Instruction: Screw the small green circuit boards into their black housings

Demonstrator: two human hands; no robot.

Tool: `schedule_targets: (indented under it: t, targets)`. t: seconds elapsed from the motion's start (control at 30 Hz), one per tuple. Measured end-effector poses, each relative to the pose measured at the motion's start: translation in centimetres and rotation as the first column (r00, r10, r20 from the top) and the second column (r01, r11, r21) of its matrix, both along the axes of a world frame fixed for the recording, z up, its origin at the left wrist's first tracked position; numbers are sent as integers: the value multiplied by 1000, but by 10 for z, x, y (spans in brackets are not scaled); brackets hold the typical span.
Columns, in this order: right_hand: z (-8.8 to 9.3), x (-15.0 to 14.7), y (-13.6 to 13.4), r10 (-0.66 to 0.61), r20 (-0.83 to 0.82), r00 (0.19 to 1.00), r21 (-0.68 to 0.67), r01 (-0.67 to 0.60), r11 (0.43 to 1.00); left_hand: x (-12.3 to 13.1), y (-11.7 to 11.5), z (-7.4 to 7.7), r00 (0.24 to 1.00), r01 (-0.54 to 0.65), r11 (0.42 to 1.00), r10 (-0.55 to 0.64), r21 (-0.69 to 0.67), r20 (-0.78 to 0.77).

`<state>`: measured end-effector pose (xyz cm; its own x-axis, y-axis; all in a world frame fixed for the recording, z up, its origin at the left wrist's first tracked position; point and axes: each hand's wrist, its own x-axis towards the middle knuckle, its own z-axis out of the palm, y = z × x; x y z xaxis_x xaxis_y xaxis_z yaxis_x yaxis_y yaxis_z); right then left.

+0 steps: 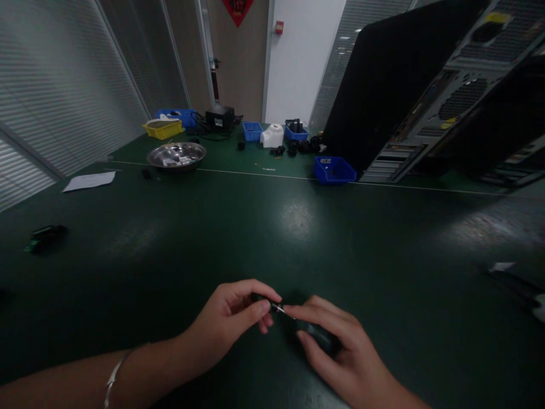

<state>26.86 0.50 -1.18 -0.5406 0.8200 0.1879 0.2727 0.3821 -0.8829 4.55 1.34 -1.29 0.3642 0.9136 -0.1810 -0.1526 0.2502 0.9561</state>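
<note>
Left hand (218,321), at the middle of the worktop (255,227) toward the near edge, with thumb and forefinger pinching a small dark part (258,297), mostly hidden by the fingertips; bracelet (112,379) on the wrist. Just to the right, right hand (349,338), with fingers and thumb closed around a dark-handled tool (318,336); thin metal shaft (287,313) directed at the part, with contact at the tip too small to tell. At the left edge of the worktop, a paper sheet (89,180); nearer, a dark green object (46,237), blurred. Toward the far left corner, a steel bowl (156,153) containing small pieces; beyond, a yellow tray (164,132). Near the middle of the far edge, a white housing (272,136) between two small blue trays; farther right, a blue bin (335,175) just beside a large black computer case (395,85).
</note>
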Motion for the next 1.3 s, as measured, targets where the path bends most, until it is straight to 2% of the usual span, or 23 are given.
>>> schedule_targets:
  t: [0.23, 0.37, 0.5, 0.67, 0.8, 0.97, 1.13, 1.3]
  targets:
    - [4, 0, 1, 7, -34, 999, -14, -8, 1000, -1, 4, -4, 988, 63, 996, -52, -70, 146]
    - [4, 0, 1, 3, -29, 1000, -26, -4, 1000, -1, 4, -6, 993, 40, 999, -36, -34, 111]
    - [3, 0, 2, 16, -29, 999, -17, -16, 1000, 1, 3, -2, 995, 32, 999, -31, -7, 98]
    - [4, 0, 2, 6, -28, 1000, -18, -6, 1000, 4, 4, 4, 977, 49, 996, -33, -72, 208]
    - [6, -1, 1, -18, 4, 1000, -27, 18, 999, 3, 6, 2, 958, 42, 995, -13, -96, 286]
    - [7, 0, 2, -75, -11, 997, 1, 75, 997, 1, 7, -3, 992, -23, 999, 28, -40, 126]
    - [5, 2, 2, -80, -32, 996, -9, 80, 997, 2, 1, 5, 999, 31, 999, -31, 9, 9]
    - [4, 4, 1, -79, -42, 996, -12, 78, 997, 2, -3, 11, 973, 109, 978, -68, 179, -222]
